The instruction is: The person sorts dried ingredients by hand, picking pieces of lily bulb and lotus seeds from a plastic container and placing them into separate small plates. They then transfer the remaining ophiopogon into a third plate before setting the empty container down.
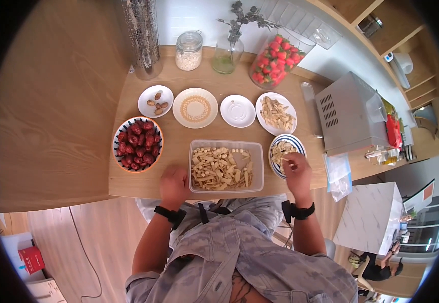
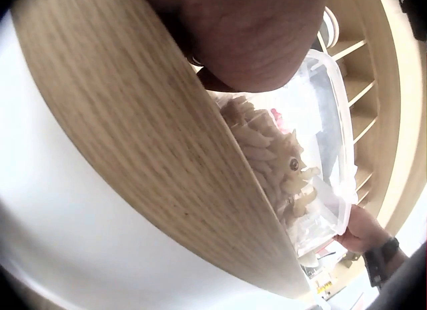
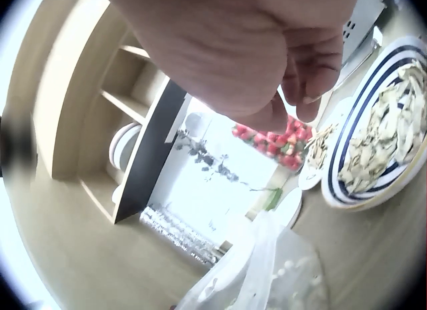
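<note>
A clear rectangular container (image 1: 260,166) of pale cut pieces (image 1: 219,169) stands at the table's front edge. Against its left side rests my left hand (image 1: 174,183), fingers loosely curled; they are mostly hidden in the left wrist view, where the hand (image 2: 257,40) covers part of the container (image 2: 340,117). My right hand (image 1: 298,174) is bent over the right side of a blue-striped bowl (image 1: 274,170) of thin pale slices (image 1: 281,149). In the right wrist view its curled fingers (image 3: 317,73) are beside the bowl (image 3: 347,130); whether they pinch a slice is unclear.
Red dates (image 1: 137,144) fill a bowl at the left. Behind stand a plate of nuts (image 1: 158,102), a patterned plate (image 1: 195,107), a white saucer (image 1: 237,111) and a plate of pale strips (image 1: 277,113). Jars and vases line the back; a metal appliance (image 1: 351,116) is at the right.
</note>
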Motion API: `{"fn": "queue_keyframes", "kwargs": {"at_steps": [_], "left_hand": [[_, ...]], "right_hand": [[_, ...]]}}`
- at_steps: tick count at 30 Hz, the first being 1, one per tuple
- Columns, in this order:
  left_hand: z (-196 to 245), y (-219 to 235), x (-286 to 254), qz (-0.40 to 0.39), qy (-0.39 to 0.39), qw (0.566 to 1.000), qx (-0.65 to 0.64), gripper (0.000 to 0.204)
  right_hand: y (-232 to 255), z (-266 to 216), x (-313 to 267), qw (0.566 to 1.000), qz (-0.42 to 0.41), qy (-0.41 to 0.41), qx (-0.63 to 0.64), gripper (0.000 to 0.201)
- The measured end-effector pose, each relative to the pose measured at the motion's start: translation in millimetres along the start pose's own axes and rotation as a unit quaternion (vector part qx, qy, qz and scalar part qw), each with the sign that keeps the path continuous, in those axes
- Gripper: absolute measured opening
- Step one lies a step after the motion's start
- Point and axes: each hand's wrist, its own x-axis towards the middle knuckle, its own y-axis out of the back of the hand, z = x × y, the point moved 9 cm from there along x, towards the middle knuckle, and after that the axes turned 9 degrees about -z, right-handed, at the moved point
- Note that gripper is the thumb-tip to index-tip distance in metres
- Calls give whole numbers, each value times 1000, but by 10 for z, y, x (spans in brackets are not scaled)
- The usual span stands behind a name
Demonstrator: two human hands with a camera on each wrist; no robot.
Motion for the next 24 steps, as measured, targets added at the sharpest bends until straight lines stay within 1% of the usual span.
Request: {"fn": "queue_keyframes", "kwargs": {"at_steps": [3, 6, 9, 12, 15, 18, 21, 24], "left_hand": [[16, 10, 12, -3, -2, 1000, 1, 15], [44, 27, 6, -7, 2, 1000, -1, 15], [-5, 1, -16, -8, 9, 1000, -4, 14], [-15, 1, -22, 2, 9, 1000, -3, 13], [-16, -8, -16, 7, 3, 1000, -1, 13], [-9, -15, -13, 5, 2, 1000, 1, 13], [-1, 3, -4, 5, 3, 1000, 2, 13], [4, -5, -2, 4, 0, 1000, 3, 14]], "right_hand": [[-434, -522, 25, 989, -111, 89, 40, 18], [-843, -886, 11, 973, -196, 119, 7, 20], [-1145, -893, 13, 965, -227, 112, -69, 22], [-1271, -838, 62, 964, -242, 83, -73, 18], [-1402, -753, 98, 948, -279, 67, -139, 17], [-1476, -705, 116, 941, -293, 69, -153, 17], [-1468, -675, 126, 951, -270, 51, -142, 16], [-1437, -698, 96, 953, -259, 63, -141, 10]]}}
